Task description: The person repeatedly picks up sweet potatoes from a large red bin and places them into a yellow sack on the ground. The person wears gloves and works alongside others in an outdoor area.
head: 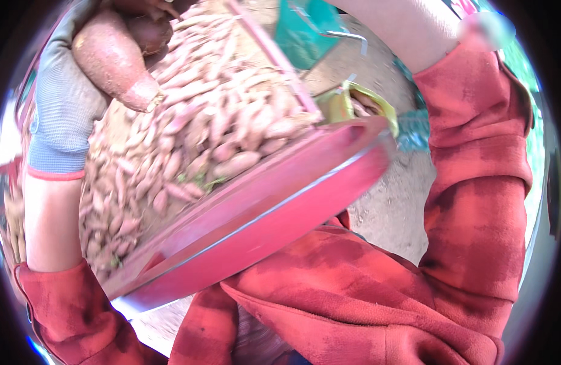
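Note:
My left hand [71,86], in a grey-blue knitted glove with a red cuff edge, is raised at the upper left. It grips a large, thick sweet potato [114,61] whose cut-looking tip points down and right. Darker roots [148,34] sit right beside it, partly cut off by the picture's top rim; whether my hand holds these too is unclear. Below and beyond spreads a layer of many smaller sweet potatoes [235,109] in a red-sided vehicle bed. My right hand is out of view; only its bare forearm and red plaid sleeve [476,182] reach past the top edge.
A red side panel [271,214] of the bed runs diagonally between my body and the roots. A narrower pink-red rail [276,54] borders the far side. Beyond it are a yellow-green sack [385,102] holding roots, a teal sheet or bag [303,36] and bare ground [390,200].

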`<state>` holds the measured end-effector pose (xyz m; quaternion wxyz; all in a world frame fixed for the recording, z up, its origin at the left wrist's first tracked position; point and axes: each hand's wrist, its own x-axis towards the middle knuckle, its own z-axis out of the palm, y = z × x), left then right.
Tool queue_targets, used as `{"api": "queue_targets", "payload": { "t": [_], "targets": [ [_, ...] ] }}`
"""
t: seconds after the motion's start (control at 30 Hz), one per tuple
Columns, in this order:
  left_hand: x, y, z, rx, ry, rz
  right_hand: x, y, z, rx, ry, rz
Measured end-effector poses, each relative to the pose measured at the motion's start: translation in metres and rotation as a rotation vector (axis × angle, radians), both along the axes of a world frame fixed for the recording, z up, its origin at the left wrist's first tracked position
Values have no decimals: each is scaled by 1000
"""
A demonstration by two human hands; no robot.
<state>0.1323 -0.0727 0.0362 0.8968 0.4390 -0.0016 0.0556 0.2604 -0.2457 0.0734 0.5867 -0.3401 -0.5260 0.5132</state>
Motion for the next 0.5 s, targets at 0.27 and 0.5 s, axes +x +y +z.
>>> {"api": "queue_targets", "payload": {
  "t": [0.27, 0.5],
  "targets": [
    [135, -312, -60, 54, 319, -576, 55, -331, -95, -199, 516, -538],
    [157, -478, -183, 160, 611, -1000, -14, -494, -208, -260, 1039, -1074]
  ]
}}
